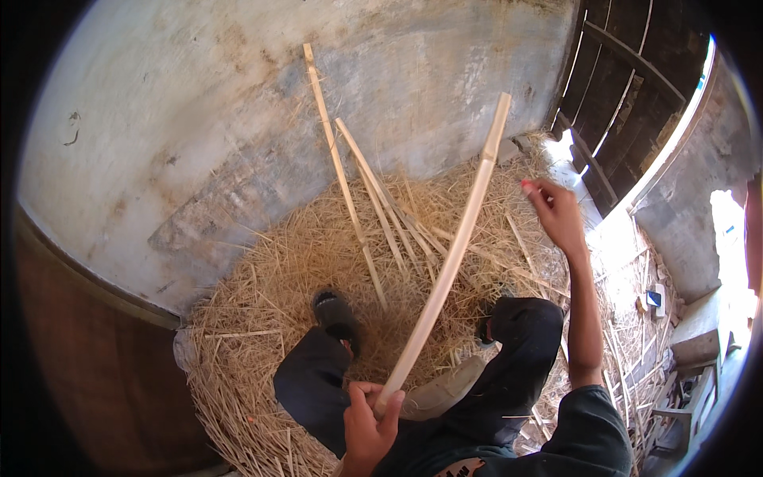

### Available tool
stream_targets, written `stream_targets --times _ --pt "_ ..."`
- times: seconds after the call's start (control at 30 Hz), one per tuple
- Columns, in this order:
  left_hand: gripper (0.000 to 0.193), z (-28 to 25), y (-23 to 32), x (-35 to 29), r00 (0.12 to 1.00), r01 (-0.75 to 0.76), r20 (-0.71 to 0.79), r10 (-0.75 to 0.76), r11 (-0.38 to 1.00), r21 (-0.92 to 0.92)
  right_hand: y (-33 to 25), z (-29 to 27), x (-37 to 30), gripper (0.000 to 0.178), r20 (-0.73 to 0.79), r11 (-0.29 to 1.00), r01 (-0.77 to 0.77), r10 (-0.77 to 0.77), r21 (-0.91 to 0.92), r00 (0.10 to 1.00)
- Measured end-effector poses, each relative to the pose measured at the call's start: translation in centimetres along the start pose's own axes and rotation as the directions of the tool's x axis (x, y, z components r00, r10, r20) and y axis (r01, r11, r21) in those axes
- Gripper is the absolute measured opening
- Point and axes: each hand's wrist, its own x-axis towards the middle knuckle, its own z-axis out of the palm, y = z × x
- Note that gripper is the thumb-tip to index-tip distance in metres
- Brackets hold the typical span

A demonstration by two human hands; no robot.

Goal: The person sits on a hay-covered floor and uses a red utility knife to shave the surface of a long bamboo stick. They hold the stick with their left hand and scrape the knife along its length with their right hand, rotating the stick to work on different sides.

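My left hand point(369, 429) is closed around the lower end of a long, pale bamboo strip point(447, 278), close to my lap. The strip slants up and away to the right, with a node near its far end. To the right of that far end, my right hand point(559, 219) is raised, its fingers pinched together. A small red bit point(528, 187) shows at its fingertips; what it belongs to I cannot make out. Between my knees lies a pale, curved piece point(445, 389), partly hidden by the strip and my leg.
Several other bamboo strips point(340, 167) lean on the stained wall point(262, 103) ahead. Shavings point(270, 294) cover the floor around my sandalled feet point(337, 318). A dark plank door point(612, 95) stands at the far right. Wooden furniture point(687, 397) is at the right edge.
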Motion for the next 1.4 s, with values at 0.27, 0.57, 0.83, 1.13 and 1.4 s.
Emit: stream_targets --times 0.27,0.57,0.83,1.13,1.4 --pt "0.029 0.0 1.2 3.6 0.997 -0.006 0.079 0.02 0.984 -0.179 -6.5 0.8 -5.7 0.031 0.133 0.966 0.077 -0.112 0.247 0.985" --pt "0.029 1.2 2.3 4.6 0.986 -0.027 0.158 0.055 0.984 -0.178 -9.4 3.0 -11.9 0.03 0.041 0.777 0.526 -0.573 0.346 0.818" --pt "0.026 2.1 3.8 4.5 0.987 -0.035 0.151 0.061 0.985 -0.171 -10.7 4.1 -14.8 0.036 -0.007 0.746 0.604 -0.627 0.28 0.779" --pt "0.027 2.4 4.7 4.5 0.99 -0.101 0.091 0.106 0.993 -0.065 -11.0 4.1 -14.7 0.034 -0.005 0.77 0.596 -0.611 0.229 0.792" --pt "0.031 2.0 4.1 3.4 0.994 -0.082 0.08 0.08 0.996 0.023 -9.8 3.6 -12.8 0.028 -0.032 0.818 0.554 -0.556 0.157 0.83"
